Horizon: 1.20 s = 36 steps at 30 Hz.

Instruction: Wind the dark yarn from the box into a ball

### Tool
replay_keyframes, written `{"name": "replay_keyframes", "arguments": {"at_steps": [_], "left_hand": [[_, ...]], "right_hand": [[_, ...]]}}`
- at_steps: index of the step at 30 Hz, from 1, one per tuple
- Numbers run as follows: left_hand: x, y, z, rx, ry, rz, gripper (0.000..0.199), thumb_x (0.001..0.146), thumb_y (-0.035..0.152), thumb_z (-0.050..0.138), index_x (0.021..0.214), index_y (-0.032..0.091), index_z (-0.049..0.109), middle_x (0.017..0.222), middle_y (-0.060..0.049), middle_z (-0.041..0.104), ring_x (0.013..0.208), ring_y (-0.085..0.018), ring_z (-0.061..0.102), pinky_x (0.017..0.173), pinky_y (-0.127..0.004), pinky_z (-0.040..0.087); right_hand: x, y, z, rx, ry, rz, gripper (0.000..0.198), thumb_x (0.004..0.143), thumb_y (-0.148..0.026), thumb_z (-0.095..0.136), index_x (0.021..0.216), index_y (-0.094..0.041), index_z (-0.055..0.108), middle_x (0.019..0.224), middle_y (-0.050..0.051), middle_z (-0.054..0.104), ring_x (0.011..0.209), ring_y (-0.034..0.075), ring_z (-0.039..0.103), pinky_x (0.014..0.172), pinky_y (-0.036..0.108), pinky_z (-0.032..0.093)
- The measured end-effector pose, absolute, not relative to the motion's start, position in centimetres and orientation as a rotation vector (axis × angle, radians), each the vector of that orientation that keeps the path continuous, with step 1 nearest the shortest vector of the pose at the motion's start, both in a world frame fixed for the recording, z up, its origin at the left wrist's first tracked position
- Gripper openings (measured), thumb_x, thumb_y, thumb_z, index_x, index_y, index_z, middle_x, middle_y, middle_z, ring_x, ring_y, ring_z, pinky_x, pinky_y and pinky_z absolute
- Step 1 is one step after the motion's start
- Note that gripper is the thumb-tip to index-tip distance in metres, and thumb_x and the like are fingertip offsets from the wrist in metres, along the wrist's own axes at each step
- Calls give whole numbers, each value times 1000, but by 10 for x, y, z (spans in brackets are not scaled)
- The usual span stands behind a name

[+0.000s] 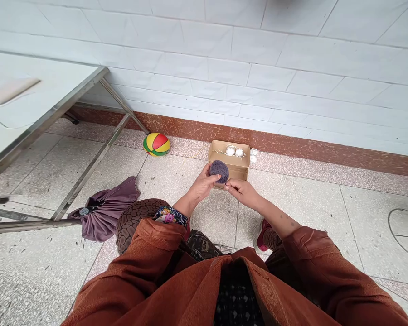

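Observation:
A ball of purple-grey yarn (219, 171) rests in my left hand (204, 182), with the thumb across its front and the fingers behind it. My right hand (240, 190) is closed in a pinch at the ball's lower right side, at what looks like the yarn's strand; the strand itself is too small to make out clearly. Beneath and beyond both hands an open cardboard box (240, 174) sits on the floor, partly hidden by the ball and hands. Small white yarn balls (230, 150) with loose ends lie on its raised lid side.
More white balls (253, 155) lie right of the box. A striped ball (156, 144) stands near the wall. To the left are a metal-framed table (102, 72) and a purple cloth bag (105, 210) on the floor. A wire ring (391, 226) lies at the right.

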<state>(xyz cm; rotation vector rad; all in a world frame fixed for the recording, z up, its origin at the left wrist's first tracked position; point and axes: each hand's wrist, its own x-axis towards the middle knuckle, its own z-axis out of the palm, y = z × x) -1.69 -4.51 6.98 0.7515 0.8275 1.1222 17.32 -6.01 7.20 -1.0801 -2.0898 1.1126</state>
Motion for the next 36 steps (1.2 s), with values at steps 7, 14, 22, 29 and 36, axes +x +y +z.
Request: {"name": "replay_keyframes", "arguments": {"at_steps": [7, 14, 22, 29, 36], "left_hand": [[-16, -48, 68, 1108, 875, 922, 63, 68, 25, 82, 125, 21, 53, 118, -7, 61, 105, -22, 59, 94, -37, 44], [-16, -56, 74, 1079, 601, 739, 67, 74, 27, 78, 137, 28, 55, 136, -9, 57, 122, -29, 54, 97, -41, 45], [-16, -57, 82, 692, 471, 787, 76, 71, 25, 68, 144, 25, 46, 124, -12, 65, 100, -29, 66, 74, -37, 52], [-17, -50, 77, 645, 647, 1063, 61, 70, 18, 74, 126, 23, 51, 117, -7, 64, 102, -22, 63, 91, -41, 51], [-17, -46, 71, 839, 986, 1106, 54, 69, 26, 78, 115, 20, 51, 109, -4, 61, 103, -20, 59, 92, -37, 49]], "right_hand": [[184, -55, 101, -997, -1874, 1115, 25, 95, -43, 56, 88, -22, 68, 85, 3, 69, 79, 17, 62, 75, 30, 48], [192, -33, 89, -1185, -1704, 887, 29, 89, -49, 62, 78, -22, 66, 76, 3, 64, 72, 18, 56, 73, 33, 46], [182, -40, 61, -1353, -1757, 1024, 31, 94, -45, 46, 75, -22, 55, 67, 0, 57, 65, 17, 53, 65, 28, 42], [179, -50, 55, -1290, -1962, 974, 23, 97, -34, 45, 90, -22, 62, 80, 3, 65, 73, 18, 59, 69, 30, 44], [175, -62, 80, -1018, -2131, 1003, 23, 99, -36, 49, 89, -22, 65, 83, 3, 67, 77, 17, 62, 74, 29, 47]]}}
